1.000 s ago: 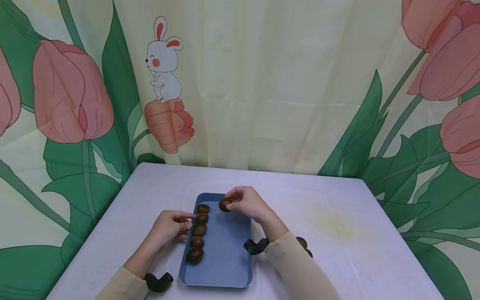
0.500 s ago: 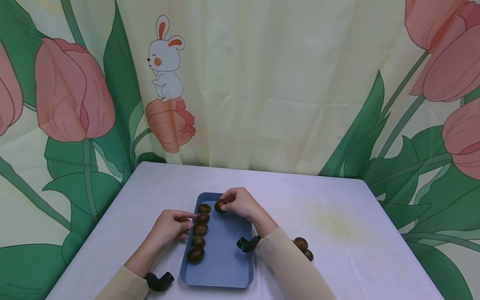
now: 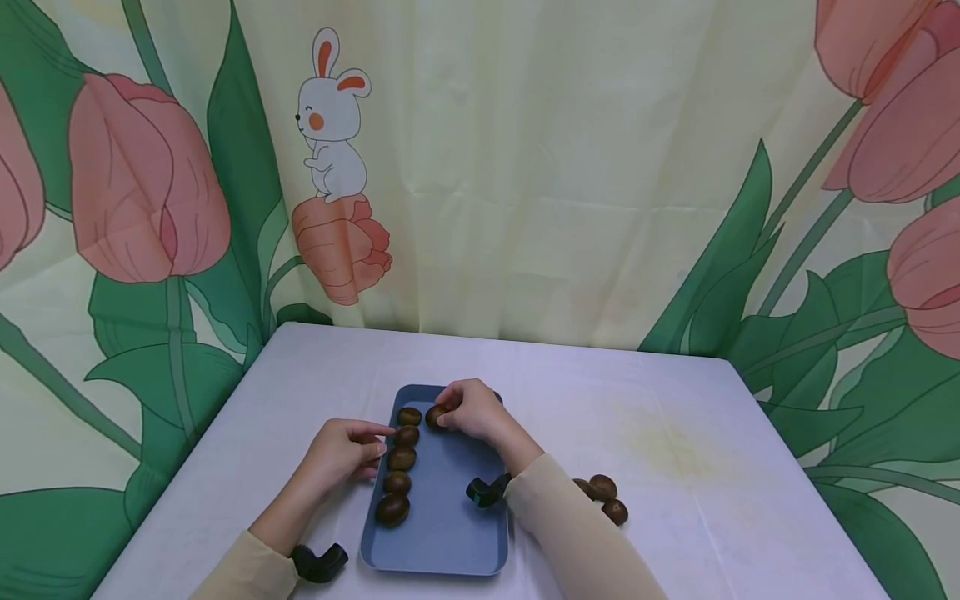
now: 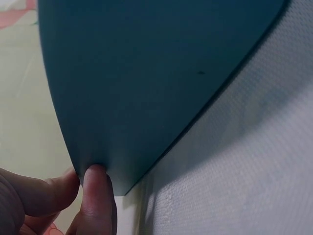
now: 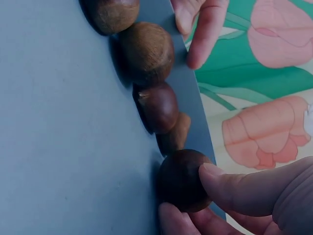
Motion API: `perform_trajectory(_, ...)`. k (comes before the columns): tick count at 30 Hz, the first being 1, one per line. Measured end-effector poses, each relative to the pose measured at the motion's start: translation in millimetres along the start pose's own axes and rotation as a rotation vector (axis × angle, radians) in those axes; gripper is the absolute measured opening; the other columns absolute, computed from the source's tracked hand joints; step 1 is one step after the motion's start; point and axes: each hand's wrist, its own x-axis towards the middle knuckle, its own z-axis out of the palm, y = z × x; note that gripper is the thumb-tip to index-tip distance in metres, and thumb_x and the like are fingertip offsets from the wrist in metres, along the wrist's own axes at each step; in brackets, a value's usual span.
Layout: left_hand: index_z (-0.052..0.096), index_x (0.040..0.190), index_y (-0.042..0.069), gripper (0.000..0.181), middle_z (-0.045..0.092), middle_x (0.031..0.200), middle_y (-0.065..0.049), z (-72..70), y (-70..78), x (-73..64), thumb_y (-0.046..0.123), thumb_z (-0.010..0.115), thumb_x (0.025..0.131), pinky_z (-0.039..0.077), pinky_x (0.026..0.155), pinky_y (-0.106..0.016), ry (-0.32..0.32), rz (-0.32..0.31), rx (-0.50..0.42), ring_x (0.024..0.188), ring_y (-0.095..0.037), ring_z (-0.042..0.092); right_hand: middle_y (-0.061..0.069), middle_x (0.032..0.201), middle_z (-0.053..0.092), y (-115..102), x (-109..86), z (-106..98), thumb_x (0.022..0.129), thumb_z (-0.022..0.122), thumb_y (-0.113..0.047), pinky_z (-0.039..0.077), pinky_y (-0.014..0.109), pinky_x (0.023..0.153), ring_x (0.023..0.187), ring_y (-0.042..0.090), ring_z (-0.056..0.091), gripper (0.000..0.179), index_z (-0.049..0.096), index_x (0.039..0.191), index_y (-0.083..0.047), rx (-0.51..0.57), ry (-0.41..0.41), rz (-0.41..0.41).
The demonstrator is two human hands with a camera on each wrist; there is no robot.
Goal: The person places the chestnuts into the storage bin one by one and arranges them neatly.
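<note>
My right hand (image 3: 480,410) pinches a dark brown chestnut (image 3: 435,417) between thumb and fingers, low over the far end of a blue tray (image 3: 450,533). In the right wrist view this chestnut (image 5: 182,180) sits close by the end of a row. Several chestnuts (image 3: 401,457) line the tray's left side, running from the far end toward the near end. My left hand (image 3: 347,450) is at the tray's left edge, thumb and fingers at the rim. In the left wrist view a fingertip (image 4: 94,188) lies against the tray's outer wall (image 4: 146,88).
More chestnuts (image 3: 615,511) lie on the white-covered table (image 3: 675,533) to the right of the tray, partly hidden by the right sleeve (image 3: 577,525). A curtain (image 3: 525,167) printed with tulips and a rabbit hangs behind the table.
My right hand has moved left and slightly down with its chestnut, bringing it beside the far end of the row. The left hand stays at the tray's edge. More of the loose chestnuts shows.
</note>
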Motion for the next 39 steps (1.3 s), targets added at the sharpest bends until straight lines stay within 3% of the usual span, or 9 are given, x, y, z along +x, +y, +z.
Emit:
perform_trajectory(10, 0.082, 0.119, 0.006, 0.025, 0.072, 0.094, -0.01, 0.1, 0.2, -0.7, -0.001, 0.076, 0.095, 0.065, 0.065, -0.032, 0.0, 0.002, -0.003, 0.074, -0.019, 0.067, 0.007, 0.101, 0.078, -0.1, -1.2, 3.9, 0.093, 0.082, -0.007, 0.059, 0.028, 0.074, 0.079, 0.014, 0.07, 0.017, 0.081, 0.11, -0.01, -0.034, 0.043, 0.011)
perform_trajectory(19, 0.082, 0.119, 0.006, 0.025, 0.073, 0.094, -0.01, -0.2, -0.8, -0.5, 0.0, 0.076, 0.096, 0.065, 0.064, -0.032, -0.011, 0.01, -0.007, 0.073, -0.018, 0.067, 0.007, 0.111, 0.08, -1.6, -2.2, 4.7, 0.097, 0.079, -0.01, 0.061, 0.03, 0.082, 0.087, 0.014, 0.072, 0.019, 0.081, 0.116, -0.012, -0.017, 0.014, 0.036)
perform_trajectory(33, 0.082, 0.119, 0.005, 0.025, 0.074, 0.093, -0.01, -0.6, 1.5, -1.8, -0.001, 0.076, 0.095, 0.065, 0.063, -0.032, -0.01, 0.006, -0.006, 0.073, -0.018, 0.067, 0.008, 0.12, 0.079, -0.1, -9.5, -7.7, 0.096, 0.076, -0.006, 0.062, 0.035, 0.093, 0.103, 0.018, 0.072, 0.027, 0.08, 0.123, -0.01, 0.036, 0.013, 0.031)
perform_trajectory(39, 0.082, 0.119, 0.006, 0.026, 0.072, 0.092, -0.01, 0.0, 0.1, -1.8, -0.002, 0.076, 0.095, 0.065, 0.063, -0.031, -0.004, 0.003, -0.002, 0.072, -0.018, 0.067, 0.011, 0.124, 0.078, 0.2, -13.6, -13.8, 0.097, 0.075, -0.004, 0.062, 0.032, 0.09, 0.101, 0.017, 0.072, 0.028, 0.079, 0.124, -0.008, 0.059, 0.01, 0.021)
